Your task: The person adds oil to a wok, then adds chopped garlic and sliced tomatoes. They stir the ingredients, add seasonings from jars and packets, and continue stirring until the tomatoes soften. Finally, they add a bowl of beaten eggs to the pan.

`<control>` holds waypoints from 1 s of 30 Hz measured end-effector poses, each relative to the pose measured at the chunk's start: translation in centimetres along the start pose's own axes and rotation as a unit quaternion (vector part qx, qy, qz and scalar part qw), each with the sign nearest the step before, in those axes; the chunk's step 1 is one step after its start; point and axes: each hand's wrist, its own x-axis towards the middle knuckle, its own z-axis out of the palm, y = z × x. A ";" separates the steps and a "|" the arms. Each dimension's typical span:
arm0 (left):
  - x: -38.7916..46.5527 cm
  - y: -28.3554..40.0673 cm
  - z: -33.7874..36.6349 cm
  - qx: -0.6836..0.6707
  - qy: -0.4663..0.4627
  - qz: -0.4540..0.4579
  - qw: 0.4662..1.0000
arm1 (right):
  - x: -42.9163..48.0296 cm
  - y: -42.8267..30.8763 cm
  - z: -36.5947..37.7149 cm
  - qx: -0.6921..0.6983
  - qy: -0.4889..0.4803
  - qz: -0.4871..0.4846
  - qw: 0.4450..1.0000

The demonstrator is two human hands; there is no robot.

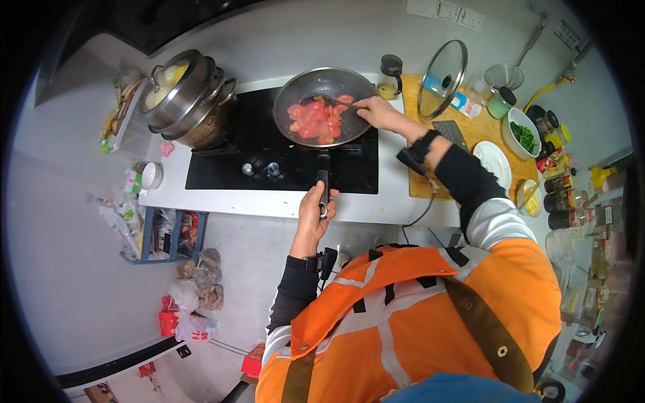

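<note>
My left hand (313, 209) grips the black handle (323, 169) of a deep frying pan (352, 128), which sits on the right part of a black gas hob (312, 174). Chunks of red tomato (315, 121) lie in the middle of the pan. My right hand (377, 113) reaches over the pan's right rim and holds a dark-handled utensil (335, 101). Its working end is among the tomato pieces at the upper left, partly hidden, so I cannot tell whether it is a ladle or a turner.
A stacked metal steamer (184, 108) occupies the hob's left. Behind the pan's right side stands an oil jug (390, 78). A wooden board (410, 111) carries a glass lid (443, 80), a cleaver blade (450, 132), a white plate (491, 161) and a bowl of chopped greens (524, 136). Seasoning jars (559, 201) line the right.
</note>
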 end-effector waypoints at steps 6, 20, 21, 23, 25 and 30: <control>0.1 0.0 0.1 0.014 0.007 0.000 1.000 | -7.9 -3.7 -4.4 -0.070 -0.124 0.006 0.990; 0.1 0.1 -0.1 0.027 0.027 0.000 0.999 | -1.6 3.3 -0.7 -0.071 0.067 0.012 0.995; 0.1 0.0 0.0 0.023 0.026 0.010 0.999 | -1.3 3.1 -0.4 -0.057 0.044 0.003 0.997; 0.2 -0.1 0.1 0.020 0.018 0.004 1.000 | -0.1 2.5 0.0 -0.063 0.047 0.003 0.997; 0.2 -0.1 0.2 0.019 0.016 -0.002 1.000 | 2.5 0.9 1.0 -0.103 0.100 0.027 0.989; 0.2 -0.1 0.2 0.017 0.019 -0.003 1.000 | 1.3 -1.0 1.5 -0.170 -0.016 -0.006 0.985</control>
